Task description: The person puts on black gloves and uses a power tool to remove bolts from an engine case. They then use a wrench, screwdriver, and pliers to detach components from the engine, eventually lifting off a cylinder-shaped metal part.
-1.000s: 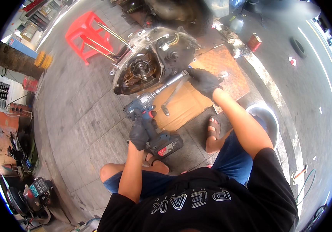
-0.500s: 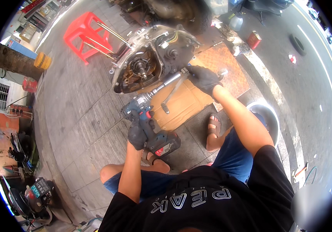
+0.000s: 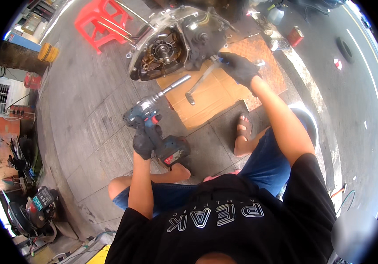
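Observation:
My gloved left hand [image 3: 142, 143] grips a blue-and-black cordless impact wrench [image 3: 137, 115] with a long silver socket extension [image 3: 176, 84], whose tip points up-right, apart from my right hand. My gloved right hand [image 3: 240, 67] has its fingers closed on the upper end of a metal pedal lever [image 3: 200, 83], which hangs down-left over brown cardboard [image 3: 217, 103]. Just above, a partly disassembled engine case [image 3: 142, 70] shows its shaft and inner parts, with long studs [image 3: 134, 15] sticking out at upper left.
A red plastic stool [image 3: 98, 33] stands behind the engine. A rusty plate [image 3: 270, 70] lies right of the cardboard, near a red can [image 3: 294, 36], a white basin [image 3: 310, 125] and the curb [image 3: 308, 83]. A loose tire [image 3: 344, 48] lies on the road; a motorbike [image 3: 26, 211] stands lower left.
The socket's tip has come away from the lever end and my right hand. The wrench has moved left with my left hand. The scene sits higher in the view.

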The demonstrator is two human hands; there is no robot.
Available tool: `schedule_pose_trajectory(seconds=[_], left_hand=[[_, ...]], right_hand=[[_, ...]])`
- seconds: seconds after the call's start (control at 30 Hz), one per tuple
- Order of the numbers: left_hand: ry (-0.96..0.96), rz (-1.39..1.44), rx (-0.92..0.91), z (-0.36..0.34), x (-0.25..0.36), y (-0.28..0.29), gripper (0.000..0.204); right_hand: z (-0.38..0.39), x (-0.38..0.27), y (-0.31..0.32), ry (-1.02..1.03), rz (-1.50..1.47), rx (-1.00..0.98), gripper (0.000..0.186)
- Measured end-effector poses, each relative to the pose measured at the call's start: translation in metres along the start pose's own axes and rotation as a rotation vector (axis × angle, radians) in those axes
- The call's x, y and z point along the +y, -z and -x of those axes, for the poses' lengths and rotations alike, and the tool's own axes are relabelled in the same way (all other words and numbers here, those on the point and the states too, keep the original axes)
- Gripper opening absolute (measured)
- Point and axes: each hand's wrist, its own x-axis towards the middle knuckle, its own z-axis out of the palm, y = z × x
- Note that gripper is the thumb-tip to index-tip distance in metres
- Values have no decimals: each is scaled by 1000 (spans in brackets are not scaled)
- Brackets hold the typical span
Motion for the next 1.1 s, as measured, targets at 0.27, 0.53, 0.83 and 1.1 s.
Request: schedule_pose_trajectory(seconds=[0.27,0.53,0.83,1.1], left_hand=[[-193,205,247,47,-14,73,60],[-277,563,152,-14,-140,194,48],[-22,725,303,-66,-215,131,46],[108,658,348,-62,-187,119,45]], right_hand=[[4,-3,12,151,-188,70,43],[-8,4,62,86,-798,425,40],[11,104,30,-289,-330,248,35],[-7,90,-25,139,15,208,54]])
